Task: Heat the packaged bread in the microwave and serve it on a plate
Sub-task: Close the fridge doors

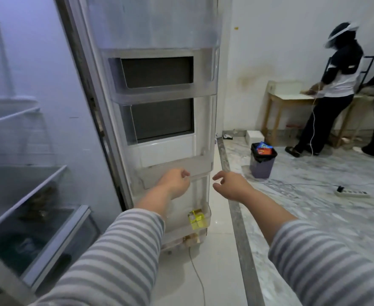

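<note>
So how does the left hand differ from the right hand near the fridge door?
The left hand has its fingers curled in tight; the right hand has looser fingers, with the thumb apart. The left hand is in front of the door shelf, touching or not I cannot tell; the right hand is past the door's edge, over the floor. Both reach forward from striped sleeves.

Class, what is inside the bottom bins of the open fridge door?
A yellow see-through box sits in the lower door bin. Below it, brownish shapes show through frosted plastic, too blurred to identify.
</note>
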`<state>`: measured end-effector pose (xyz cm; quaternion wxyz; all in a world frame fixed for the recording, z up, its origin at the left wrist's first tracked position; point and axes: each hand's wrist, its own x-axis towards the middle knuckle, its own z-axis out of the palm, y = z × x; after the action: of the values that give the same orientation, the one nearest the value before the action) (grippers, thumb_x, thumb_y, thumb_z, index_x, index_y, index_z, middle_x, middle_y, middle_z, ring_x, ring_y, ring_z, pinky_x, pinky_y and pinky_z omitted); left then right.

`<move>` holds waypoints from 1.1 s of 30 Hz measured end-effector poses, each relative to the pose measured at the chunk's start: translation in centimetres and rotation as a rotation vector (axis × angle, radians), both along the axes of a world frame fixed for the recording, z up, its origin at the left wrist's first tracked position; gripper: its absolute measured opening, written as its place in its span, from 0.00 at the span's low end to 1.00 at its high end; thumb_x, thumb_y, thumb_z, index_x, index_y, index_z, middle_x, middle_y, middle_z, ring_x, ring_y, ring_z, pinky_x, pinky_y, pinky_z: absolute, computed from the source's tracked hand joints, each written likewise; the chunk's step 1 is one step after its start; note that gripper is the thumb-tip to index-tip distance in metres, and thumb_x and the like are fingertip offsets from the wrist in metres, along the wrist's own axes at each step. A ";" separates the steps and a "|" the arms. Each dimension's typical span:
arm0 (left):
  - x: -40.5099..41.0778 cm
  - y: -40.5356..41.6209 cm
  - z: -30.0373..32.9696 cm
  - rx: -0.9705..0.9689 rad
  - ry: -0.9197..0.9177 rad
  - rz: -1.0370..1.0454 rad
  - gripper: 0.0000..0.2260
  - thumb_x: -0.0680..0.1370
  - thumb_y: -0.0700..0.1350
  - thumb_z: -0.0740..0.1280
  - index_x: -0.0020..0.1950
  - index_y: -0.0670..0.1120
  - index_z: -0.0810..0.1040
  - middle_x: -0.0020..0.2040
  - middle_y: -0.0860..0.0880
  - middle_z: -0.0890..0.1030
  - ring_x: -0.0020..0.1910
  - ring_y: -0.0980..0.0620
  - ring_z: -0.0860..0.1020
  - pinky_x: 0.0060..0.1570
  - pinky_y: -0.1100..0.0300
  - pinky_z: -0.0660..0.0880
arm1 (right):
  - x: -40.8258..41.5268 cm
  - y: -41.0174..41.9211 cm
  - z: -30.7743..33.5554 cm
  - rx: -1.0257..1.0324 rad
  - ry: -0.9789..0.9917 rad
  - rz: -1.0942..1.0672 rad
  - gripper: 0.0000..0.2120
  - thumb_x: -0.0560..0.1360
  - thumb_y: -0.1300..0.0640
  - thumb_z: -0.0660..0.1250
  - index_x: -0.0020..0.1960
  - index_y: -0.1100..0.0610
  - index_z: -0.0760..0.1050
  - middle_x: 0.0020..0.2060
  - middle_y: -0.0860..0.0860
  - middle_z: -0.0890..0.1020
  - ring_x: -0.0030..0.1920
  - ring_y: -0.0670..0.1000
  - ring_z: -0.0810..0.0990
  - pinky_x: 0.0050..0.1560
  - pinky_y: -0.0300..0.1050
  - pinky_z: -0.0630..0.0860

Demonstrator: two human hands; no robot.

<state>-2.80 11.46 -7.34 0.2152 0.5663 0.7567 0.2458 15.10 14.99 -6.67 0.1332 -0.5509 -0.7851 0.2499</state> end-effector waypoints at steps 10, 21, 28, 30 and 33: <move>2.4 14.1 3.1 0.199 0.147 0.132 0.20 0.76 0.47 0.64 0.68 0.52 0.70 0.69 0.50 0.71 0.68 0.46 0.69 0.64 0.49 0.69 | 0.8 16.9 4.2 0.215 0.032 0.048 0.17 0.77 0.54 0.61 0.66 0.53 0.73 0.55 0.55 0.81 0.58 0.55 0.77 0.55 0.44 0.71; 9.9 29.1 6.5 0.529 0.100 0.818 0.45 0.70 0.59 0.73 0.76 0.46 0.52 0.77 0.45 0.56 0.72 0.43 0.62 0.63 0.46 0.69 | -0.5 34.7 13.8 0.419 0.136 0.519 0.47 0.72 0.37 0.67 0.77 0.45 0.38 0.78 0.55 0.53 0.75 0.59 0.60 0.72 0.57 0.62; 11.0 32.5 6.7 0.625 -0.057 1.004 0.45 0.70 0.54 0.75 0.76 0.47 0.49 0.73 0.45 0.63 0.68 0.45 0.69 0.62 0.46 0.72 | -3.2 36.8 14.1 0.362 0.398 0.731 0.56 0.71 0.45 0.72 0.74 0.44 0.26 0.78 0.53 0.40 0.73 0.58 0.63 0.67 0.48 0.64; 10.8 32.6 6.5 0.689 -0.231 0.964 0.39 0.73 0.50 0.73 0.75 0.50 0.53 0.63 0.49 0.75 0.58 0.48 0.77 0.55 0.49 0.76 | -3.3 36.7 13.6 0.378 0.391 0.712 0.56 0.72 0.45 0.71 0.73 0.44 0.25 0.78 0.54 0.40 0.73 0.58 0.64 0.66 0.51 0.67; 10.9 32.1 5.9 0.693 -0.199 0.964 0.22 0.75 0.48 0.71 0.65 0.49 0.68 0.46 0.52 0.80 0.47 0.51 0.80 0.45 0.54 0.76 | -3.3 36.3 13.5 0.410 0.373 0.688 0.56 0.72 0.43 0.70 0.73 0.44 0.24 0.78 0.55 0.40 0.70 0.58 0.69 0.65 0.53 0.70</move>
<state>8.08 43.55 -1.42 -0.0481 0.1707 0.7802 0.5998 11.75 51.30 6.81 0.2882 -0.1649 -0.9186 0.2141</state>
